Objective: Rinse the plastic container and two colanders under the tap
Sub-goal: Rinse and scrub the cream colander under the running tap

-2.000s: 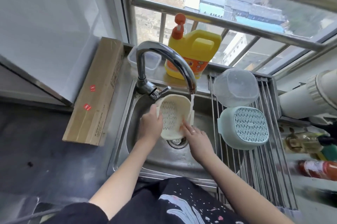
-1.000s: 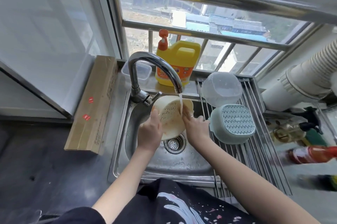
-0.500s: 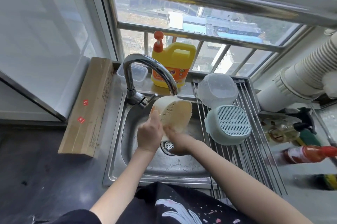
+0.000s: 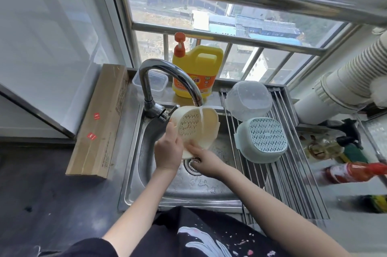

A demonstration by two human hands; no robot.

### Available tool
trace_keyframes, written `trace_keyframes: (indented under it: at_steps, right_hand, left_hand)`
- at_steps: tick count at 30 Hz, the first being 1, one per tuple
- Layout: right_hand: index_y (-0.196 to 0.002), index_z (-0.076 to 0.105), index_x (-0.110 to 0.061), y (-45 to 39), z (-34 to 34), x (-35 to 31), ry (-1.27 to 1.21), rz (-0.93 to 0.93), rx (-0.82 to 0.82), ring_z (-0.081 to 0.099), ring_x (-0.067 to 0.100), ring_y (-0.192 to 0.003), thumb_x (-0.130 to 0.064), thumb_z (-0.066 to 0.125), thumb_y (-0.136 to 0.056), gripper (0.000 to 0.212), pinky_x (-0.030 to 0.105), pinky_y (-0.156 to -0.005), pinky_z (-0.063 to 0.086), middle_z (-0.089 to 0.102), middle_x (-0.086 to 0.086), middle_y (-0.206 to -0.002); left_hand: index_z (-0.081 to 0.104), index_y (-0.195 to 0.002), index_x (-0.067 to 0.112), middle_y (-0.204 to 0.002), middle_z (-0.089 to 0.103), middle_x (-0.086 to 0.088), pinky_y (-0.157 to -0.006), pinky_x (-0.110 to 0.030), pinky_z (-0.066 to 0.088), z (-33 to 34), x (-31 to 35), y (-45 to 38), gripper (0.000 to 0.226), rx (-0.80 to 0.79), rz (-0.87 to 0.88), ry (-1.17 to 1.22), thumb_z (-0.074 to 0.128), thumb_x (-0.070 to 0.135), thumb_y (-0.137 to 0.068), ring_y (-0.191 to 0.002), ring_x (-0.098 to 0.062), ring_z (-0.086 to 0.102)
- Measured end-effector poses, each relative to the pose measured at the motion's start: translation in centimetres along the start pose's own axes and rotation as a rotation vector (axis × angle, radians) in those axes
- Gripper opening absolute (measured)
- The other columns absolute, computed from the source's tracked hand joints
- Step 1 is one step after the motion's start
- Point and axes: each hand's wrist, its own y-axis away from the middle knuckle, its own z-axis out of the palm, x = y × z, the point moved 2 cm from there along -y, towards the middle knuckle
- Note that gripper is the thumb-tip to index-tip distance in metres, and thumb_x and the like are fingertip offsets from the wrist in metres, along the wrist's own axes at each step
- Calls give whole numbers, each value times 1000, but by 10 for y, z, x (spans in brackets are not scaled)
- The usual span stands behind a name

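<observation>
Over the sink, your left hand grips the cream colander, right hand holding underneath; turn it so the stream sweeps every slot.

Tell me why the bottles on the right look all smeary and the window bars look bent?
In the head view, the red bottle and its neighbours at the right edge are blurred, likely by head motion; the cream colander under the tap is sharp. The wide-angle lens curves the window bars. Daylight puts glare on the sink.
</observation>
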Motion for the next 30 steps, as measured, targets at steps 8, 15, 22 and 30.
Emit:
trace_keyframes:
  at_steps: [8,15,22,30]
  right_hand:
    - [-150,3,-33,12,-18,15,548,205,122,51,36,-116,-10,40,-91,74,45,-90,47,29,4,-154]
    - [-147,19,-36,11,4,-16,173,-140,12,61,28,-103,-17,48,-85,71,36,-77,49,26,-6,-155]
    - [-152,-7,-20,13,-12,3,493,223,109,57,38,-105,-7,46,-87,84,44,-81,51,-2,4,-160]
    - [-148,-1,-43,20,-51,33,820,137,72,50,32,-111,-2,47,-89,87,42,-81,48,0,-11,-160]
  left_hand:
    - [56,-93,-10,-57,58,-20,-42,-27,34,13,4,-1,18,-38,6,49,64,-8,-77,-46,-38,58]
    - [56,-91,-8,-58,60,-18,-45,-26,35,16,15,-6,22,37,12,121,50,13,-89,-47,-35,59]
    - [49,-83,-2,-54,55,-13,-43,-21,28,14,28,-7,21,62,-12,195,49,16,-92,-45,-33,55]
    - [56,-102,-9,-64,62,-22,-44,-36,44,15,17,-3,19,-92,-8,62,56,0,-85,-54,-38,62]
